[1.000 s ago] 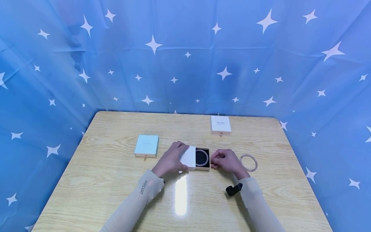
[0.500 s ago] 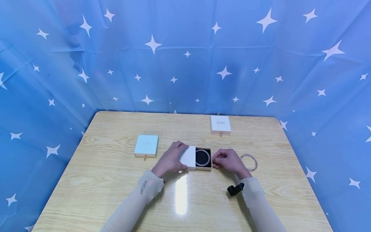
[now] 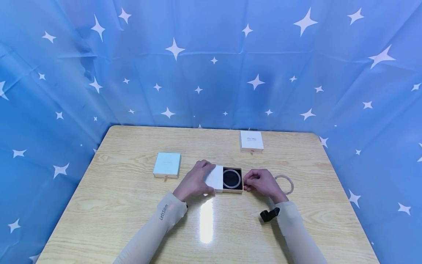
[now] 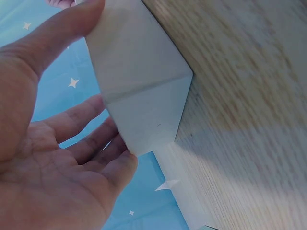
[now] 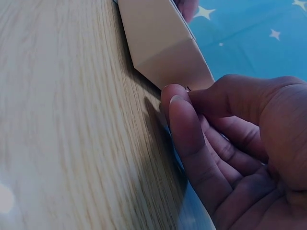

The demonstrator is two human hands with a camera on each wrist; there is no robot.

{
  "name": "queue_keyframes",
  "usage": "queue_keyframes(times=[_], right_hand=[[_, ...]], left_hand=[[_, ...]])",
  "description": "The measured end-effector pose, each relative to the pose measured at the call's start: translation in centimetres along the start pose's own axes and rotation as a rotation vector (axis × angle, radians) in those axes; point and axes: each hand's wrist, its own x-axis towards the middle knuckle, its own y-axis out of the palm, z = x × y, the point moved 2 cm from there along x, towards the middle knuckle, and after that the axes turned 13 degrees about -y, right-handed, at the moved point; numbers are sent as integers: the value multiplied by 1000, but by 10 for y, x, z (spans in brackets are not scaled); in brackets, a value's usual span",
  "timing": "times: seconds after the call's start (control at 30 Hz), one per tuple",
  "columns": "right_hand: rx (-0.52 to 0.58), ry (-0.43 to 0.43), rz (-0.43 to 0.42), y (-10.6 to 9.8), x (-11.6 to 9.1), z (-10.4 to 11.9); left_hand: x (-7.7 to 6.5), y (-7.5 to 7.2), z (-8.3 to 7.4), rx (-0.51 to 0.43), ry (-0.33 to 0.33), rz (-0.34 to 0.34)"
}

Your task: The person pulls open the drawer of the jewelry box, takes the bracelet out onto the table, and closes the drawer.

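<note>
A white sliding jewelry box [image 3: 215,178] lies mid-table, its drawer [image 3: 233,190] pulled partway out to the right. Inside, on black padding, sits a pale ring-shaped bangle [image 3: 239,178]. My left hand [image 3: 195,180] grips the box's sleeve, thumb on the near side and fingers at the far side. At the drawer's front my right hand [image 3: 261,182] pinches a small pull tab [image 5: 188,88], mostly hidden between thumb and index finger. A second bangle [image 3: 291,185] lies on the table just right of that hand, partly covered by it.
A light-blue box [image 3: 167,164] stands left of my left hand. Another white box [image 3: 251,140] sits near the back edge of the wooden table [image 3: 132,205]. Behind the table hangs a blue curtain [image 3: 211,73] with white stars.
The right hand has moved slightly right, drawing the drawer farther out so more of the bangle inside shows. The left hand has stayed on the sleeve.
</note>
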Motion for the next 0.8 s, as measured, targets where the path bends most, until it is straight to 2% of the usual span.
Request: queue_keyframes(times=[0.8], right_hand=[[29, 5, -13, -5, -3, 0]], left_hand=[[0, 0, 0, -13, -7, 10]])
